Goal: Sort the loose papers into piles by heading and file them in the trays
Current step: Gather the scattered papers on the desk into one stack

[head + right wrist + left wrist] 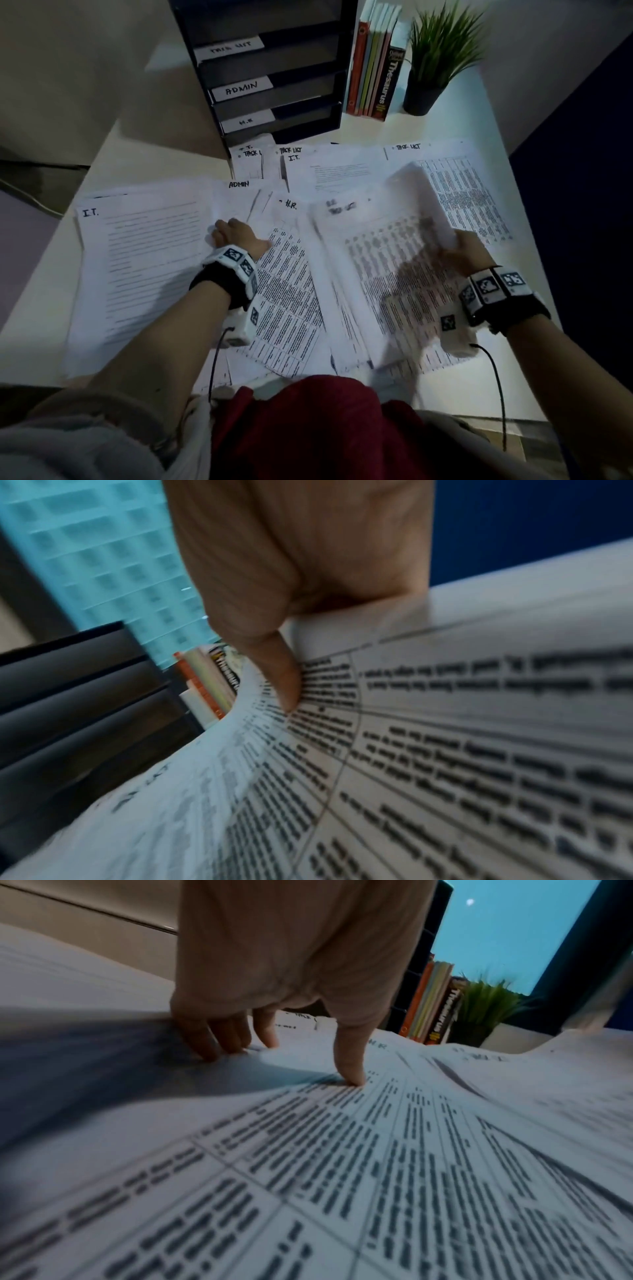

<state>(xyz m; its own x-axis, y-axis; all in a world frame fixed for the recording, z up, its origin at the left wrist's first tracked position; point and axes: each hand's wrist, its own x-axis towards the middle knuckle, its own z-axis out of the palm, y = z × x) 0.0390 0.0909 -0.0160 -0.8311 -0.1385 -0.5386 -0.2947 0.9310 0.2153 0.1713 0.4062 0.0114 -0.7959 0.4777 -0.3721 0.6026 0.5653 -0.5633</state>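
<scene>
Loose papers (pixel 287 291) were spread flat and overlapping across the white table (pixel 455 126), thin white sheets printed with lines and dense tables, hand-marked I.T., ADMIN, H.R. and TASK LIST. The left hand (pixel 234 236) was laid on the sheets near the ADMIN heading, fingers (pixel 349 1058) extended and pressed down by their tips, nothing gripped. A curled, blurred sheet (pixel 387 274) of tabled text was pinched at its edge by the right hand (pixel 462 253), the thumb (pixel 274 669) pressed on top, the paper bent upward off the pile. The dark stacked trays (pixel 274 68), rectangular with white paper labels, were set at the back of the table, just behind the papers. Upright books (pixel 375 68) and a spiky green plant (pixel 442 44) in a dark round pot were stood beside them.
</scene>
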